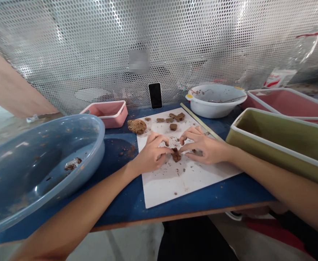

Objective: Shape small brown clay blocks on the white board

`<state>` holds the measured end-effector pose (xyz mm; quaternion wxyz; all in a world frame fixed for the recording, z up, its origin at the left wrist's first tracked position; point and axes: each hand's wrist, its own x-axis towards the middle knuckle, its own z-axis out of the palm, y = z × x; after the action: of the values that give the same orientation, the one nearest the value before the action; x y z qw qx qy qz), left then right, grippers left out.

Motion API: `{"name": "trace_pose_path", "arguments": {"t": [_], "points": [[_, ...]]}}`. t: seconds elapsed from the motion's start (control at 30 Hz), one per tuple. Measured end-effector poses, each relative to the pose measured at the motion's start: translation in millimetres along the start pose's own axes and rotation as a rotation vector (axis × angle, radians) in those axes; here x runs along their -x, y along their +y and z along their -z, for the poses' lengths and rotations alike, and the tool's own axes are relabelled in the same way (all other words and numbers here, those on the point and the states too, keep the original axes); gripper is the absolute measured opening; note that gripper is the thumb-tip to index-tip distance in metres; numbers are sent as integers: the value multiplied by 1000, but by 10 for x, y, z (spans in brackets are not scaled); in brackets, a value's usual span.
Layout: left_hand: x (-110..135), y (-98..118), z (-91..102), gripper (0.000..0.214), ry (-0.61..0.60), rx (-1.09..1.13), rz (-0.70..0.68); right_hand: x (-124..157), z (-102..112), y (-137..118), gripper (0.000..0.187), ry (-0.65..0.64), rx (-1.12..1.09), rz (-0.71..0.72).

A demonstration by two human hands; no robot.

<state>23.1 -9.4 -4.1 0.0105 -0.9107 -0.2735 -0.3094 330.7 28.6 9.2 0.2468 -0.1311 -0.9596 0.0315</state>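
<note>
A small, uneven piece of brown clay (176, 155) lies on a white board (159, 192), between my two hands. My left hand (153, 152) is curled, its fingertips pressing the clay's left edge. From the other side my right hand (202, 145) bends over it, with index finger and thumb at the clay's right edge and the other fingers arched above. Behind them on the board are a short clay block (173, 127) and several small clay strips (177, 116). A rough brown lump (137, 126) rests at the board's left back corner. Crumbs are scattered around the hands.
A big blue basin (93, 159) fills the left. Behind it is a pink tub (118, 116). A phone (155, 95) leans against the perforated metal screen (99, 47). A pale stick (202, 122), white basin (213, 108), green planter (278, 152) and pink tray (297, 98) stand right.
</note>
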Motion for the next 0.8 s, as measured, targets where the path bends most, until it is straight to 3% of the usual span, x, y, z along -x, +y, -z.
{"name": "trace_pose_path", "arguments": {"t": [0.17,0.33,0.53,0.8], "points": [[5,35,-23,34,55,-23,26,-6,-39,-2,14,13,14,-14],[20,-6,-61,38,201,-60,96,12,-74,21,20,-13,5,-118],[25,-24,-85,41,239,-71,154,-84,-178,-83,73,-125,-2,-475],[21,-32,-98,41,246,-65,135,-248,-222,-227,55,-177,-45,-583]]}}
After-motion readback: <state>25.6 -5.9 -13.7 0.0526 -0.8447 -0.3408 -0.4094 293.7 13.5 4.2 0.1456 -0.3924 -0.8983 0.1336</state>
